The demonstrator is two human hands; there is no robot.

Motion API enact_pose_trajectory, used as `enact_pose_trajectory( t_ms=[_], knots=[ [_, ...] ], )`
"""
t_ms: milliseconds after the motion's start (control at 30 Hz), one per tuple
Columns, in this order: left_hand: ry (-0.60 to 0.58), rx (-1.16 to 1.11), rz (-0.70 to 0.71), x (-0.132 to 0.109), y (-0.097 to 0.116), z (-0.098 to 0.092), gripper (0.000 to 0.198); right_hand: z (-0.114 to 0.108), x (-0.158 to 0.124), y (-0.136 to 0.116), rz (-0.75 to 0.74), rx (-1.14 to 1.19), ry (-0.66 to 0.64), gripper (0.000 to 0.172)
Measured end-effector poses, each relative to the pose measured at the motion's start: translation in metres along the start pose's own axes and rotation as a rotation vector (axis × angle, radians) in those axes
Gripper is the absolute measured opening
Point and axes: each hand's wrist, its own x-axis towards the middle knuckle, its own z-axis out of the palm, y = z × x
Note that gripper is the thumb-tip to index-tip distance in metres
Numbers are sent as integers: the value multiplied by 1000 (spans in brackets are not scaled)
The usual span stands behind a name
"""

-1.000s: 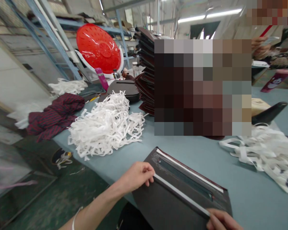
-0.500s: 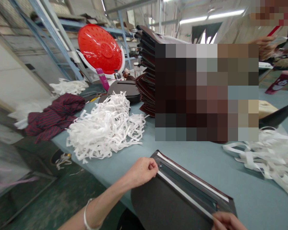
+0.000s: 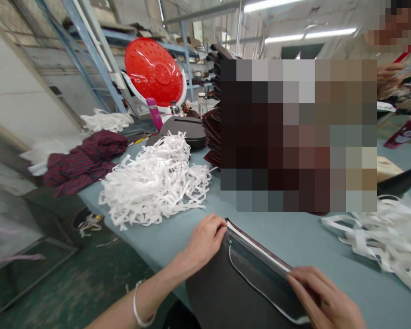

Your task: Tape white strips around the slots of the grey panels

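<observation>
While the left hand (image 3: 205, 242) pinched the top corner of a dark panel (image 3: 212, 292), the right hand (image 3: 324, 294) sat further along the same long edge with its fingers draped over it. Honestly, I couldn't tell if that one was gripping or just pressing, but the left looked properly closed on the corner.

The panel lay at the bottom middle of the frame, right at the near edge of a blue-grey table (image 3: 294, 237). A white strip (image 3: 256, 244) ran along its top edge, with a white-edged flap (image 3: 263, 278) lying just below it. To me the step in hand looked like lining up and folding that edge between both hands. My read is that the next move calls for even pressure along the whole length, so the strip stays straight and doesn't wrinkle.

Further out, a big tangle of white paper strips (image 3: 154, 183) sat left of centre, with more strips (image 3: 380, 242) at the right of the frame. Past them was a stack of dark panels (image 3: 212, 137), mostly hidden behind a pixelated patch. Upper left had striped cloth (image 3: 85, 160), a round red basket (image 3: 154, 71) on a white stand, a pink flask (image 3: 154, 112) and blue shelving (image 3: 92, 50). A co-worker's hand (image 3: 388, 80) showed at upper right, though I couldn't make out what it held.
</observation>
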Motion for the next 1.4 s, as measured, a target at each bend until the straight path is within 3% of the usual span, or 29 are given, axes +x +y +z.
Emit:
enact_pose_trajectory(
  t_ms=[100, 233, 400, 733, 1100, 1400],
  knots=[
    [29, 87, 101, -6, 2, 16, 11, 29, 43, -20, 21, 7, -75, 25],
    [50, 208, 127, -13, 0, 29, 17, 72, 90, -36, 13, -137, -171, 20],
    [40, 249, 137, -15, -2, 27, 20, 99, 118, -44, 3, -330, -216, 17],
    [42, 251, 120, -14, -1, 23, 18, 109, 130, -56, -20, -479, -267, 22],
    [55, 244, 128, -15, 1, 20, 18, 97, 129, -42, -15, -322, -266, 23],
    [61, 238, 106, -15, 0, 22, 17, 111, 124, -41, -14, -358, -199, 23]
  ],
)
